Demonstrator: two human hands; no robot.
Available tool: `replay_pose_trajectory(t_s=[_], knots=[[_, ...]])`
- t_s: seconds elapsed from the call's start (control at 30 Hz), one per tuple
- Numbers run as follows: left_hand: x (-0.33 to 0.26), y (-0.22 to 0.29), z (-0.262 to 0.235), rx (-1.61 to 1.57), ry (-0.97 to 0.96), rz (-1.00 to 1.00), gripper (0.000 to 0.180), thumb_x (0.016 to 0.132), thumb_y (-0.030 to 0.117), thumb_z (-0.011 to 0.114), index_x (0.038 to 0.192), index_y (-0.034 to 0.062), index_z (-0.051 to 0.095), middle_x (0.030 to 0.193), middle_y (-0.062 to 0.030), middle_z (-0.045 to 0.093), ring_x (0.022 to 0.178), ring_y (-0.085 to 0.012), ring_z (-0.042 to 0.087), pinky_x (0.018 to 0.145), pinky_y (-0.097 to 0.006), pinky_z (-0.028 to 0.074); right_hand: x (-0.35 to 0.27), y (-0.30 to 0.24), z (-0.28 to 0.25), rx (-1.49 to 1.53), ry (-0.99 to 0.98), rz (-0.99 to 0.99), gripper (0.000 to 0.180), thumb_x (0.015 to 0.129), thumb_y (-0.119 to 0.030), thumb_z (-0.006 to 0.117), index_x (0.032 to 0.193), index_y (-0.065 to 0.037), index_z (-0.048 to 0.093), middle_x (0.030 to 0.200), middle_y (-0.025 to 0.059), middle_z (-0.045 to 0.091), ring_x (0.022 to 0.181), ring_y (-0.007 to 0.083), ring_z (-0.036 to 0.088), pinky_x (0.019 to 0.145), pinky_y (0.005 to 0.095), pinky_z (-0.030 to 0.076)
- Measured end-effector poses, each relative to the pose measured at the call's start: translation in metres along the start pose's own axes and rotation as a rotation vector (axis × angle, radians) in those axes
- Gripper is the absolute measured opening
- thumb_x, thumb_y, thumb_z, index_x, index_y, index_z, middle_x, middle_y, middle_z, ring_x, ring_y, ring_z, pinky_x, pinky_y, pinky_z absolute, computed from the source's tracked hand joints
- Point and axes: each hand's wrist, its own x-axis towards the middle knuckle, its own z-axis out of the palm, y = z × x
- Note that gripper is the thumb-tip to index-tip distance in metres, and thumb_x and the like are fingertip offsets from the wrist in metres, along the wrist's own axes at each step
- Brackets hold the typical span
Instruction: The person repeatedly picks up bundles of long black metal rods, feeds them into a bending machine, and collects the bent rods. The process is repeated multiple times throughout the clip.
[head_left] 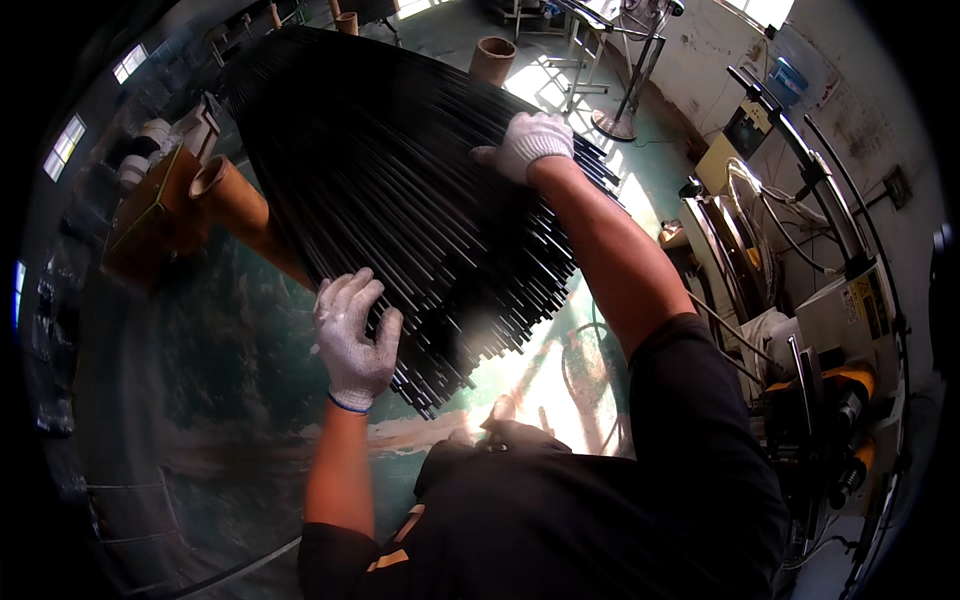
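Note:
A broad stack of long, thin black rods stretches away from me, its uneven near ends fanned toward my body. Both my hands wear white knit gloves. My left hand is at the stack's near left edge, fingers extended and thumb apart, touching the outer rods without closing round any. Farther off, on the right edge, my right hand rests with bent fingers curled over the outer rods and the thumb pointing left across the top. Its palm side is hidden, so how many rods it grips cannot be seen.
Brown tubes stand beside the stack: one on the left, another at the far right. A brown box sits farther left. Machinery with cables lines the right wall. A stand with a round base is at the back right.

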Motion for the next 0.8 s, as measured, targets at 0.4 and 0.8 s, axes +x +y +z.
replay_pose_trajectory(t_s=[0.4,0.8], knots=[[-0.001,-0.013,0.0,-0.073,0.065,0.037,0.026,0.083,0.007,0.072,0.11,0.0053,0.073,0.123,-0.0148,0.073,0.122,-0.0367,0.063,0.12,-0.057,0.038,0.028,-0.029,0.005,-0.035,-0.136,-0.193,0.046,0.096,-0.044,0.07,0.114,-0.003,0.081,0.114,0.0214,0.079,0.108,0.0371,0.077,0.092,0.0446,0.061],[-0.007,-0.021,-0.002,-0.129,0.094,0.051,0.026,0.084,0.007,0.074,0.109,0.0056,0.073,0.122,-0.0134,0.072,0.123,-0.0361,0.062,0.121,-0.057,0.036,0.005,-0.009,-0.029,0.405,-0.306,-0.004,0.059,0.087,-0.053,0.086,0.116,-0.001,0.082,0.103,0.0169,0.079,0.094,0.0283,0.073,0.092,0.0407,0.056]])
